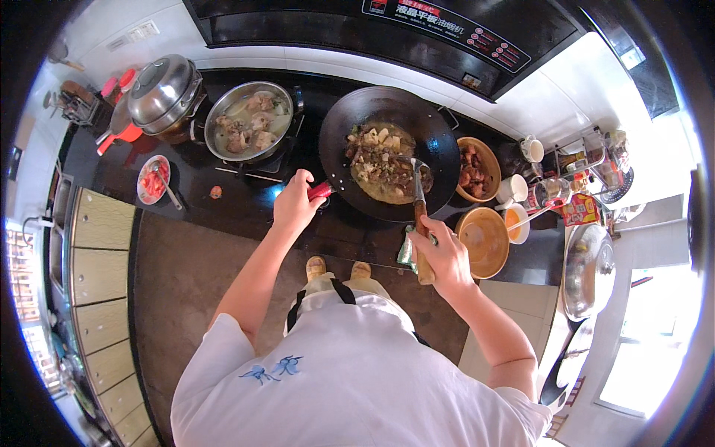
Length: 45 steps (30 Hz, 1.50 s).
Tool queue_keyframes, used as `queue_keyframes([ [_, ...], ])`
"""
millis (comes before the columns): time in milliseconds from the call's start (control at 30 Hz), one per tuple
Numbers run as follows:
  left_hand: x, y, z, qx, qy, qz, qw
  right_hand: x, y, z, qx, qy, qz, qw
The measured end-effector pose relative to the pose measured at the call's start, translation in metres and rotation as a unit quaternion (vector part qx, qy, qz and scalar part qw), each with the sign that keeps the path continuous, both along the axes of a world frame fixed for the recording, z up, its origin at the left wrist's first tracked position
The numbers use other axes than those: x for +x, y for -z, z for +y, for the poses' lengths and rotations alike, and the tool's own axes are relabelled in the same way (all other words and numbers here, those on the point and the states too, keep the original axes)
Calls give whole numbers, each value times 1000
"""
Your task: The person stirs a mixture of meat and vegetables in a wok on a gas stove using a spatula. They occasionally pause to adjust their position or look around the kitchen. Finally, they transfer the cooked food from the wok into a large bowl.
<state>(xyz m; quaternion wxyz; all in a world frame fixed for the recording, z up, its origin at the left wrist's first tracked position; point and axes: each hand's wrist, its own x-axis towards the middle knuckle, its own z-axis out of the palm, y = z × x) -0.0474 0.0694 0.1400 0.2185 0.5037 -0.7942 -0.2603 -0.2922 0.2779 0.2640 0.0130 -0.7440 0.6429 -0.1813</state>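
My left hand (295, 205) is closed round the red handle (322, 191) of a large dark wok (339, 119) on the stove. Chopped food in a brownish sauce (380, 167), with pale chunks on top, fills the wok's middle. My right hand (448, 261) grips the wooden handle of a cooking spatula (419, 200). Its metal end reaches into the right side of the food. A green and white packet or cloth (407, 251) lies beside that hand at the counter's front edge; its kind is unclear.
Left of the wok stands a steel pot (289, 97) of meat in broth. Farther left are a lidded steel pot (158, 83) and a bowl of red pieces (154, 181). To the right sit a bowl of brown meat (488, 160), a yellow bowl (480, 235) and a rack of jars (588, 160).
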Motion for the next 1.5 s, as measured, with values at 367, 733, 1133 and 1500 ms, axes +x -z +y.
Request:
queue_keyframes([
  [367, 0, 1, 1, -11, -2, -5, 1000, 61, -14, -13, -19, -90, -38, 995],
  [733, 2, 4, 0, -9, 1, -2, 1000, 44, 29, -34, -38, -50, -9, 998],
  [1133, 0, -2, 1, -3, 2, -5, 1000, 20, 39, -26, 22, -20, -1, 1000],
  [1500, 2, 7, 1, -25, 7, 9, 1000, 11, -58, 54, 67, -53, -15, 996],
])
